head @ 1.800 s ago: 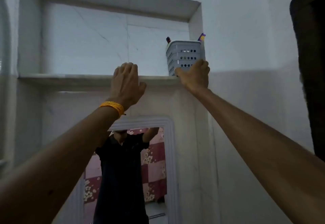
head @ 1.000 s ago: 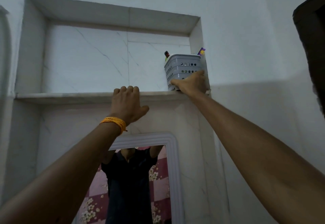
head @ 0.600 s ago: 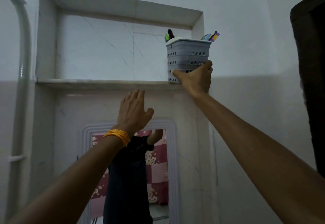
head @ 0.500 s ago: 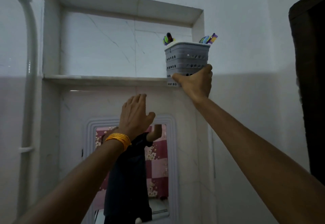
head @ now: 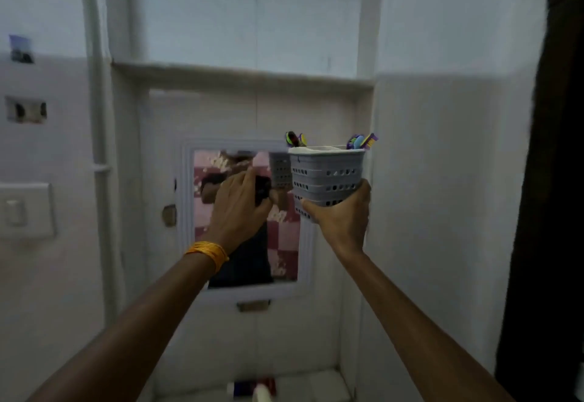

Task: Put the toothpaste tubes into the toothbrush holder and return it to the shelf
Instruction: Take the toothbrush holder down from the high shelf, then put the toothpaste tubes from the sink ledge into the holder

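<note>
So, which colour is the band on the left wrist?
Orange-yellow; the band on the left wrist shows best in the head view.

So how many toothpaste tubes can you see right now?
2, both blurred, on the ledge at the bottom edge: a dark one with red and a white one beside it. None shows in the holder; others may be hidden.

Bare forearms, no sleeves in view; orange thread band (head: pixel 207 252) around the left wrist

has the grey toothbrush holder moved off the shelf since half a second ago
Yes. The toothbrush holder was standing on the shelf; now the right hand holds it well below the ledge, beside the mirror.
</note>
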Motion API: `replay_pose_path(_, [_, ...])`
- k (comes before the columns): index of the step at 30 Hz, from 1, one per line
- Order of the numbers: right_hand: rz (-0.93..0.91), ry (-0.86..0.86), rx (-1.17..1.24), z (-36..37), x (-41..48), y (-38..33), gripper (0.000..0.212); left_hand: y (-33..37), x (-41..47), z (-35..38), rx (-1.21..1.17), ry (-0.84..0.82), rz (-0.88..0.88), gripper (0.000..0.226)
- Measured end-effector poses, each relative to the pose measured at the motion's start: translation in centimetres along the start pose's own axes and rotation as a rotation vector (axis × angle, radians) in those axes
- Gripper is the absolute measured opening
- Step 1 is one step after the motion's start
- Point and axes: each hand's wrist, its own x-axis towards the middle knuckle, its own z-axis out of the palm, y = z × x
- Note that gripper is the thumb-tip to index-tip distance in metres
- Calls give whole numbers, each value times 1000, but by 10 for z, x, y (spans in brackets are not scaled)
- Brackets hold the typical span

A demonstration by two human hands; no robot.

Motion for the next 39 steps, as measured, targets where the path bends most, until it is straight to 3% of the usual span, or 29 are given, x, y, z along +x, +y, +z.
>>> replay_pose_path(4, [127, -85, -15, -10, -62, 47, 117, -10, -69, 29, -31, -131, -188, 64])
replay_pose_path(12, [280, -226, -39, -15, -174, 119, 113, -63, -203, 77, -35, -350, -437, 65])
replay_pose_path(24, [512, -248, -111, 12, -281, 216, 112, -173, -323, 138, -50, -651, -724, 58])
replay_pose_path(30, [580, -218, -152, 17, -311, 268, 109, -211, -358, 179, -1, -834, -779, 57])
replay_pose_path(34, [631, -256, -140, 19, -326, 295, 116, -225, -374, 206, 50, -865, -828, 64])
replay_pose_path(39, [681, -317, -126, 14, -352, 329, 118, -232, -390, 227, 187, -922, -773, 54])
